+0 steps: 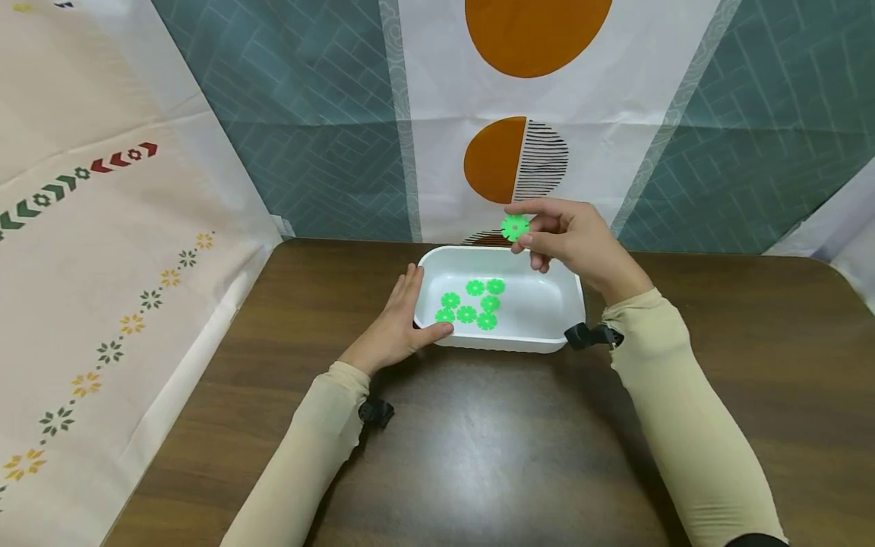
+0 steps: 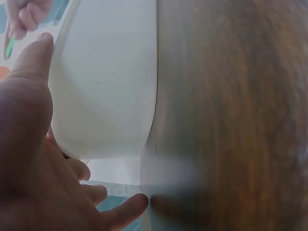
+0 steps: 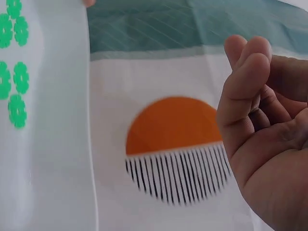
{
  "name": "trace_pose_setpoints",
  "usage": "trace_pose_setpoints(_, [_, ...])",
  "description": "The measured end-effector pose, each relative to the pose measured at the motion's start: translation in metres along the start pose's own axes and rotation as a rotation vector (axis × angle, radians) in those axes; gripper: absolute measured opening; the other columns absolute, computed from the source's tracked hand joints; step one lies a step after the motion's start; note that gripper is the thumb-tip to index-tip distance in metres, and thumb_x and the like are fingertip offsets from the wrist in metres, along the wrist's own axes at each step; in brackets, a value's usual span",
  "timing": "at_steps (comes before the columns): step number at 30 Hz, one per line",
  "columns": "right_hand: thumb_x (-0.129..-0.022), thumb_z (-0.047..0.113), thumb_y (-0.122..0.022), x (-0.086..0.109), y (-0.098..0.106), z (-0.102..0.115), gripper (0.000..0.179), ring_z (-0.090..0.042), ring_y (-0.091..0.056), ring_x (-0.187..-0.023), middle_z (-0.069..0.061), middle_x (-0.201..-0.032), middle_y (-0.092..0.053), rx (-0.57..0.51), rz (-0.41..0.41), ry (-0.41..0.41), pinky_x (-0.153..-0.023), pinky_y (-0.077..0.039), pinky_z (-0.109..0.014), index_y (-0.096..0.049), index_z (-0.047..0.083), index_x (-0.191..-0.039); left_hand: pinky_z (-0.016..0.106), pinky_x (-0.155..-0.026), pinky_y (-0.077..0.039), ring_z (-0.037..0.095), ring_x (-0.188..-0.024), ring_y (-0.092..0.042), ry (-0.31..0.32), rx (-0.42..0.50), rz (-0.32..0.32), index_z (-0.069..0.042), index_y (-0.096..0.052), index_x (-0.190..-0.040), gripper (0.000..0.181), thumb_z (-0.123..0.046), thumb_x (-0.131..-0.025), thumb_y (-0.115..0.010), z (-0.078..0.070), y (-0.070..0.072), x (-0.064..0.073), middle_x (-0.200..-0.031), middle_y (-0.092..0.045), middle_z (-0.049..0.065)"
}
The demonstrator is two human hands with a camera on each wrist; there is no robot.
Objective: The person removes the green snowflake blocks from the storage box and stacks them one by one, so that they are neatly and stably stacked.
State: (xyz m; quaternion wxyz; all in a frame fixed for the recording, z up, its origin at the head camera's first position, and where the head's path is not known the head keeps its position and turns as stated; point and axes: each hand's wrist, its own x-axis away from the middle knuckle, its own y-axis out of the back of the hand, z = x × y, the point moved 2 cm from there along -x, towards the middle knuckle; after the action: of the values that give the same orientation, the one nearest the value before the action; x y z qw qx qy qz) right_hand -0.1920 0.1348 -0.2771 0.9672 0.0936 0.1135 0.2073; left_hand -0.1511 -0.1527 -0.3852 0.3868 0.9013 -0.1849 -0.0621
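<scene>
Between thumb and index finger, my right hand pinches a green notched disc above the back edge of a white tray. The disc is held up with its flat face toward the head camera. Several similar green discs lie flat in the left half of the tray. My left hand rests against the tray's left end, thumb over the front rim and fingers spread along the side. In the left wrist view, the tray's outer wall is beside that thumb. The right wrist view hides the held disc behind curled fingers.
The tray stands near the back edge of a brown wooden table. Behind it hangs a cloth with orange circles and teal sides. A patterned white cloth is on the left. Black straps are on the wrists.
</scene>
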Motion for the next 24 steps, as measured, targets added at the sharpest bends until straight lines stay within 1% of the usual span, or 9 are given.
trace_pose_setpoints(2, [-0.098, -0.002, -0.063, 0.014, 0.011, 0.0, 0.037, -0.025, -0.059, -0.059, -0.017, -0.086, -0.068, -0.047, -0.027, 0.013, -0.057, -0.053, -0.03, -0.066, 0.008, -0.133, 0.05, -0.119, -0.014, 0.021, -0.153, 0.009, -0.001, -0.002, 0.002, -0.014, 0.004, -0.163, 0.113, -0.063, -0.089, -0.067, -0.001, 0.0, 0.001, -0.167, 0.014, -0.001])
trace_pose_setpoints(4, [-0.097, -0.003, -0.064, 0.024, 0.021, -0.002, 0.037, -0.024, -0.058, -0.058, -0.016, -0.086, -0.07, -0.074, -0.067, 0.014, -0.056, -0.052, -0.029, -0.067, 0.008, -0.131, 0.051, -0.118, -0.014, 0.021, -0.153, 0.009, -0.002, -0.002, 0.001, -0.015, 0.005, -0.163, 0.113, -0.063, -0.089, -0.066, -0.001, 0.002, 0.002, -0.167, 0.014, -0.001])
trace_pose_setpoints(9, [-0.096, -0.004, -0.066, 0.034, 0.043, -0.009, 0.04, -0.021, -0.058, -0.058, -0.013, -0.089, -0.073, -0.066, -0.172, -0.026, -0.057, -0.053, -0.028, -0.065, 0.008, -0.134, 0.054, -0.118, -0.014, 0.023, -0.153, 0.009, 0.007, 0.003, -0.013, -0.017, 0.007, -0.163, 0.112, -0.061, -0.091, -0.067, 0.004, 0.008, 0.006, -0.167, 0.014, -0.002])
trace_pose_setpoints(12, [-0.096, -0.005, -0.065, 0.04, 0.056, -0.015, 0.042, -0.021, -0.06, -0.058, -0.014, -0.089, -0.072, -0.079, -0.199, -0.045, -0.057, -0.053, -0.027, -0.064, 0.007, -0.136, 0.055, -0.118, -0.013, 0.025, -0.153, 0.009, 0.016, 0.007, -0.015, -0.017, 0.008, -0.163, 0.112, -0.061, -0.091, -0.066, 0.006, 0.008, 0.007, -0.167, 0.014, -0.002])
trace_pose_setpoints(15, [-0.096, -0.005, -0.065, 0.049, 0.07, -0.022, 0.042, -0.02, -0.061, -0.059, -0.013, -0.088, -0.071, -0.092, -0.223, -0.061, -0.057, -0.053, -0.027, -0.065, 0.008, -0.135, 0.055, -0.118, -0.013, 0.025, -0.153, 0.008, 0.016, 0.009, -0.012, -0.017, 0.008, -0.162, 0.112, -0.061, -0.091, -0.066, 0.005, 0.006, 0.006, -0.167, 0.014, -0.001])
trace_pose_setpoints(18, [-0.096, -0.005, -0.064, 0.059, 0.084, -0.03, 0.041, -0.02, -0.061, -0.06, -0.013, -0.088, -0.07, -0.071, -0.256, -0.104, -0.058, -0.053, -0.026, -0.065, 0.009, -0.135, 0.055, -0.118, -0.013, 0.025, -0.153, 0.008, 0.015, 0.01, -0.004, -0.017, 0.008, -0.163, 0.111, -0.061, -0.091, -0.066, 0.003, 0.004, 0.004, -0.168, 0.014, 0.001])
trace_pose_setpoints(21, [-0.098, -0.003, -0.063, 0.069, 0.097, -0.039, 0.041, -0.019, -0.062, -0.063, -0.012, -0.089, -0.069, -0.016, -0.279, -0.166, -0.06, -0.054, -0.027, -0.063, 0.01, -0.137, 0.055, -0.118, -0.014, 0.023, -0.153, 0.007, 0.012, 0.008, 0.001, -0.017, 0.008, -0.163, 0.111, -0.06, -0.091, -0.066, 0.001, 0.002, 0.001, -0.168, 0.012, 0.004])
trace_pose_setpoints(24, [-0.099, 0.0, -0.062, 0.08, 0.107, -0.051, 0.04, -0.018, -0.063, -0.064, -0.009, -0.09, -0.069, 0.032, -0.283, -0.242, -0.062, -0.055, -0.028, -0.061, 0.011, -0.138, 0.054, -0.118, -0.015, 0.021, -0.153, 0.007, 0.018, 0.009, 0.014, -0.017, 0.008, -0.163, 0.112, -0.06, -0.091, -0.066, -0.001, -0.002, -0.002, -0.168, 0.013, 0.003])
